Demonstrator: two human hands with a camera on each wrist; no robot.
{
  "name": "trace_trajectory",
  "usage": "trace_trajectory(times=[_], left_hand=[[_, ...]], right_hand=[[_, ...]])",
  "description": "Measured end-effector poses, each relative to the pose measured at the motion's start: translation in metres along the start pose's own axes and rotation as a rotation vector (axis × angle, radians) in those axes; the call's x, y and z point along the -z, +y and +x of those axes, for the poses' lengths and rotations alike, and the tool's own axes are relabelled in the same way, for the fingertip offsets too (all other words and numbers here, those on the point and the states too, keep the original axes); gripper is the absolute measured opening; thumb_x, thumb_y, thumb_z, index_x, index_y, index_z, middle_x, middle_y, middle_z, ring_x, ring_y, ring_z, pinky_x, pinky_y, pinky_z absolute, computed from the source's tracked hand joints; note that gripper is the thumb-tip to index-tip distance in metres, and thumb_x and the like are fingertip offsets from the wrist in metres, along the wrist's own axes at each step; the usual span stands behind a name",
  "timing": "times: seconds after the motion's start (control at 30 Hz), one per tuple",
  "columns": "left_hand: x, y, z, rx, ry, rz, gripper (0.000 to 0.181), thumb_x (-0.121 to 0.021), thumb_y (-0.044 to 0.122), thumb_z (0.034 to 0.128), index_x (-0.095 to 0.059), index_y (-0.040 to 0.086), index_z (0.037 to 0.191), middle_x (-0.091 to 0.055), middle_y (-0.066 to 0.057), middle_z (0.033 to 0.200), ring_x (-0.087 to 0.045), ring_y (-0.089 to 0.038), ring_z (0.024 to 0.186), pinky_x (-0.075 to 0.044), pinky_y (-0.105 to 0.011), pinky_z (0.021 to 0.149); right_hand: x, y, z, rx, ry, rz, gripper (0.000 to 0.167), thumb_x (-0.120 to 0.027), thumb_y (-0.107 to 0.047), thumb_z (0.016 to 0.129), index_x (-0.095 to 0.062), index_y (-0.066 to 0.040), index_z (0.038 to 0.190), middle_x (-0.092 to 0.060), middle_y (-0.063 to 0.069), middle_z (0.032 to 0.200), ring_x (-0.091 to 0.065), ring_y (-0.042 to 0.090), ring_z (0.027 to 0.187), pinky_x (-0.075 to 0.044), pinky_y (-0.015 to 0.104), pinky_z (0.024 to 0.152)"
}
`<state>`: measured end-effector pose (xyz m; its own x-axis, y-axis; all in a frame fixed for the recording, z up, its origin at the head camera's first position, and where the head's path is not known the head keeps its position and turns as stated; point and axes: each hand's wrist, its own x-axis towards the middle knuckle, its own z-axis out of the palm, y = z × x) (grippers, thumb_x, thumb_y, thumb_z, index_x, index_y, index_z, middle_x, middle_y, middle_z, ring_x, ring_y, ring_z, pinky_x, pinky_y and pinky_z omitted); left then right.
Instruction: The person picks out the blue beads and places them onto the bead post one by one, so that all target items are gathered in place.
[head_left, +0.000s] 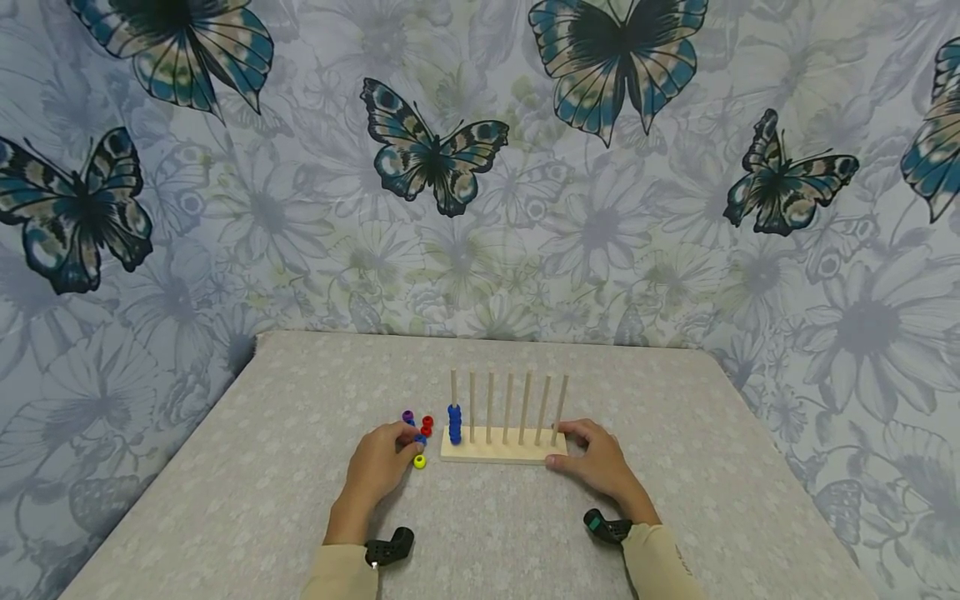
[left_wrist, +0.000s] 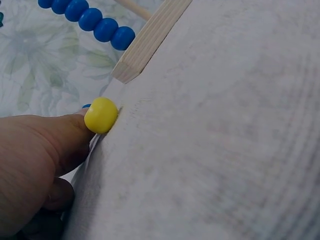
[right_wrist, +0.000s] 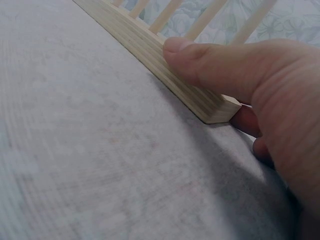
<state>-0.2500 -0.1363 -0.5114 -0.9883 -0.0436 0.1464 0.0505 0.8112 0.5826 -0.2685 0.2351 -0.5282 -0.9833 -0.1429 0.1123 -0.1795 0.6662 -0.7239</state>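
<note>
A wooden peg stand (head_left: 504, 452) with a row of upright pegs stands on the table; its leftmost peg carries a stack of blue beads (head_left: 454, 425). My right hand (head_left: 597, 457) grips the right end of its base, thumb along the front edge and fingers behind. To the left of the stand, my left hand (head_left: 380, 460) pinches a loose blue bead (head_left: 421, 439) between thumb and forefinger. A yellow bead (head_left: 420, 462) lies just in front of those fingertips and hides most of the blue one in the left wrist view.
Red beads (head_left: 427, 422) lie between the left hand and the stand. Behind the left fingers are a purple bead (head_left: 408, 415) and another blue one partly covered. A patterned cloth covers the table (head_left: 480, 533), which meets a butterfly-print wall (head_left: 480, 275) at the back.
</note>
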Motion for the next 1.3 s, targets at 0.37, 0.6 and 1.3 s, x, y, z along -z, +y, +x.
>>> trace_trajectory(times=[0.37, 0.6, 1.3], left_hand=[[0.004, 0.004, -0.001, -0.061, 0.100, -0.021, 0.025, -0.076, 0.026, 0.0894, -0.074, 0.012, 0.110, -0.070, -0.001, 0.093, -0.060, -0.013, 0.077, -0.048, -0.032, 0.066], [0.007, 0.007, 0.001, -0.085, 0.205, -0.044, 0.026, -0.074, 0.028, 0.0902, -0.075, 0.010, 0.110, -0.071, -0.004, 0.096, -0.064, -0.019, 0.082, -0.051, -0.038, 0.071], [0.021, 0.023, 0.004, -0.315, 0.677, -0.088, 0.020, -0.079, 0.018, 0.0838, -0.075, 0.008, 0.101, -0.068, -0.005, 0.088, -0.050, -0.012, 0.059, -0.043, -0.026, 0.050]], right_hand=[[0.001, -0.001, 0.001, -0.004, -0.005, 0.003, 0.064, -0.086, -0.053, 0.072, -0.067, -0.025, 0.126, -0.065, -0.006, 0.119, -0.055, 0.015, 0.105, -0.045, 0.039, 0.092], [0.002, 0.000, 0.002, 0.002, 0.000, 0.002, 0.064, -0.087, -0.053, 0.071, -0.068, -0.025, 0.125, -0.065, -0.006, 0.118, -0.056, 0.015, 0.105, -0.046, 0.039, 0.092], [-0.001, 0.001, 0.001, -0.011, 0.003, 0.015, 0.062, -0.087, -0.051, 0.071, -0.068, -0.025, 0.125, -0.065, -0.007, 0.117, -0.055, 0.014, 0.104, -0.045, 0.037, 0.092]])
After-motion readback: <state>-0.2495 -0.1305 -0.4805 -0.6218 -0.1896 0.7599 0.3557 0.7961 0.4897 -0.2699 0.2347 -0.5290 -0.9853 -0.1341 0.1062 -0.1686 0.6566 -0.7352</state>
